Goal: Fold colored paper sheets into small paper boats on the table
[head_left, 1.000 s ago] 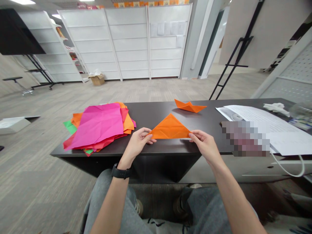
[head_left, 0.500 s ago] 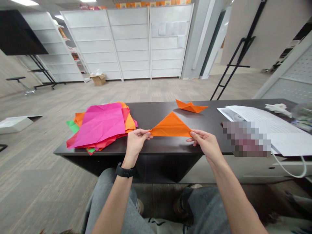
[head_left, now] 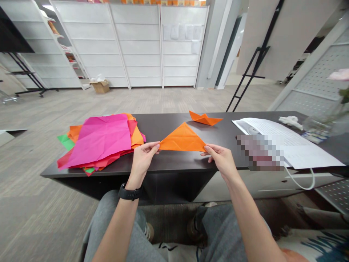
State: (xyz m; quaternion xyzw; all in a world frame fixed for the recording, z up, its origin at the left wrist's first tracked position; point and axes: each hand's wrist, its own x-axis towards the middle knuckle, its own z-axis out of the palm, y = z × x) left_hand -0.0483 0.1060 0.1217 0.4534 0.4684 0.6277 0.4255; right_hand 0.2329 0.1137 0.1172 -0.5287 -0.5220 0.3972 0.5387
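Note:
An orange sheet of paper folded into a triangle (head_left: 183, 139) is stretched between my two hands over the dark desk, its point facing away from me. My left hand (head_left: 144, 154) pinches its left corner between thumb and fingers. At the right corner, my right hand (head_left: 220, 157) grips it the same way. Beyond the triangle, a folded orange paper boat (head_left: 205, 118) sits on the desk. Left of my left hand lies a messy stack of coloured paper sheets (head_left: 100, 140), pink on top, with red, orange and green edges sticking out.
The dark desk (head_left: 163, 162) spans the view. On its right side are printed white papers (head_left: 294, 145), a blurred-out object (head_left: 260, 153), a crumpled tissue (head_left: 290, 122) and a clear glass vase (head_left: 317, 127). A white cord (head_left: 301, 186) hangs over the front edge.
The whole scene has shifted left in the picture as my head turned slightly right. Both hands still hold the orange triangle by its corners, and its shape looks the same.

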